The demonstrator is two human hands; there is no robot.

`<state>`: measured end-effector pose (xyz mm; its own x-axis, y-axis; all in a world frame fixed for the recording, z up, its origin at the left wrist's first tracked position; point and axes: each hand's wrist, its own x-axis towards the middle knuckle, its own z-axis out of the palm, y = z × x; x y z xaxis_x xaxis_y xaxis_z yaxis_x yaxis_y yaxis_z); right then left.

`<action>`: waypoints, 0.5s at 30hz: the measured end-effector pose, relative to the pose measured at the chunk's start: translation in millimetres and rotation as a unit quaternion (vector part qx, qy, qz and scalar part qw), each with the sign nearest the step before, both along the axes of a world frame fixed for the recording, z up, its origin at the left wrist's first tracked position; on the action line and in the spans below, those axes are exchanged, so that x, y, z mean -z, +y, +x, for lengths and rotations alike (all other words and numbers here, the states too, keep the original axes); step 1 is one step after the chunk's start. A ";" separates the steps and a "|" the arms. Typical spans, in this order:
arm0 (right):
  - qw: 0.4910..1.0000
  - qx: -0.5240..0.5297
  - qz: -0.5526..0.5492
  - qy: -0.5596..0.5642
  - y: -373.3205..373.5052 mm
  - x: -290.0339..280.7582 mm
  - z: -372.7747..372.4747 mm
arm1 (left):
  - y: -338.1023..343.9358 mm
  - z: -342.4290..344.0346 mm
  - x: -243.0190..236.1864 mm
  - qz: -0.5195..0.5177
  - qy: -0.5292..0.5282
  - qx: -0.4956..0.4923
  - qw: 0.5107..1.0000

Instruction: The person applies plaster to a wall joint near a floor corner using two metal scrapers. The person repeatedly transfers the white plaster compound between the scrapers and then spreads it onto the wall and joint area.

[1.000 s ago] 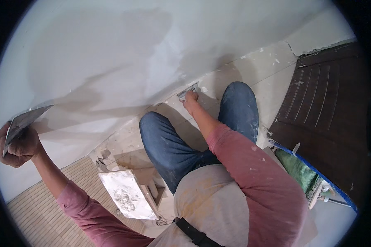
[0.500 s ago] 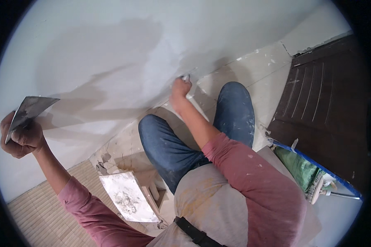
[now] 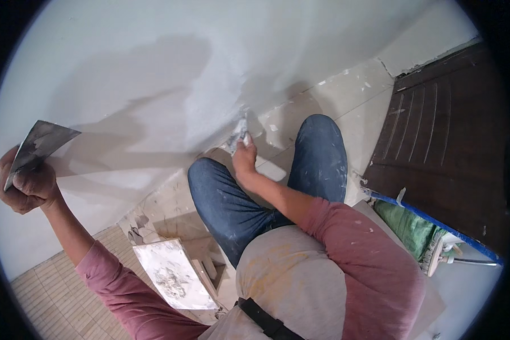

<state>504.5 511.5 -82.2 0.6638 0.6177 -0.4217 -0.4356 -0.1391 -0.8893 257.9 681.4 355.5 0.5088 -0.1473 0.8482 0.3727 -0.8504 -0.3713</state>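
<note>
My left hand (image 3: 31,184) is raised at the far left beside the pale wall (image 3: 119,73). Its fingers are closed around a flat metal putty blade (image 3: 42,144) with grey smears on its face. Between my knees and the foot of the wall, my right hand (image 3: 245,158) grips a putty knife (image 3: 239,131). White filler coats that knife's blade, which lies close to where wall and floor meet; whether it touches the wall I cannot tell. The knife's handle is mostly hidden in my fingers.
Beside my left knee, a white board (image 3: 167,269) carries a dab of putty. A dark brown grooved panel (image 3: 430,130) with blue edging stands at the right, above a green cloth bundle (image 3: 405,226) and a brush (image 3: 433,255). Paint-spotted tiles (image 3: 354,93) run along the wall.
My right hand has drawn back from the wall toward my knees, and its knife blade now shows. The left hand has barely shifted and keeps its blade.
</note>
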 end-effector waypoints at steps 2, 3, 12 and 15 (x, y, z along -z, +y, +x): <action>0.988 0.023 -0.101 0.111 16.1 75.7 20.0 | 2.3 -7.9 2.0 -0.018 0.003 -0.011 1.000; 0.975 0.028 -0.113 0.189 26.5 110.1 28.8 | 3.8 -10.2 3.7 -0.038 -0.022 -0.005 0.999; 0.927 -0.027 -0.172 0.333 73.0 258.9 67.7 | -6.1 -4.8 2.1 -0.022 -0.077 -0.023 0.997; 0.951 -0.131 -0.191 0.207 93.2 333.5 65.2 | -1.7 -7.6 -8.7 0.019 -0.016 -0.010 1.000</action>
